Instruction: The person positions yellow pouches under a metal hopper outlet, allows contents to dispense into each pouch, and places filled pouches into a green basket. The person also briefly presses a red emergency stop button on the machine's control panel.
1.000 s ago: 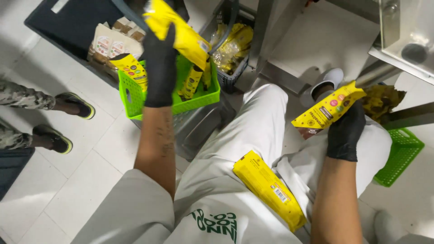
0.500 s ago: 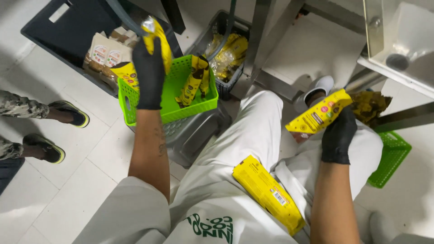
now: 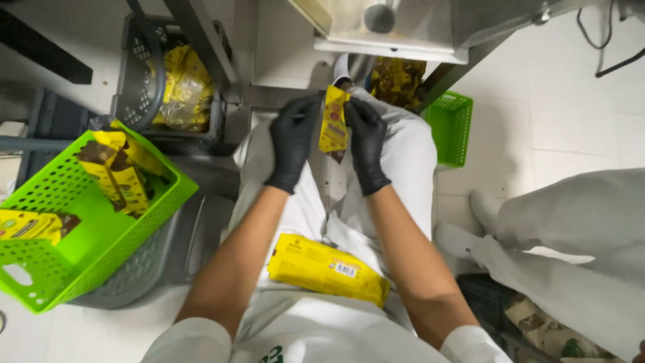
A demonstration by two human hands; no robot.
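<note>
Both my hands wear black gloves and meet above my knees. My left hand and my right hand grip the two sides of a small yellow snack packet, held upright between them. A larger yellow packet lies across my lap on my white trousers. To my left, a bright green plastic basket holds several yellow-and-brown packets.
A grey crate with more yellow packets stands beyond the basket. A second green basket sits right of my knees, under a metal machine frame. Another person's grey-trousered legs are at the right.
My left hand let go of its packet at the green basket and came over to my knees. Both hands now hold the packet that the right hand held alone. The view has shifted right.
</note>
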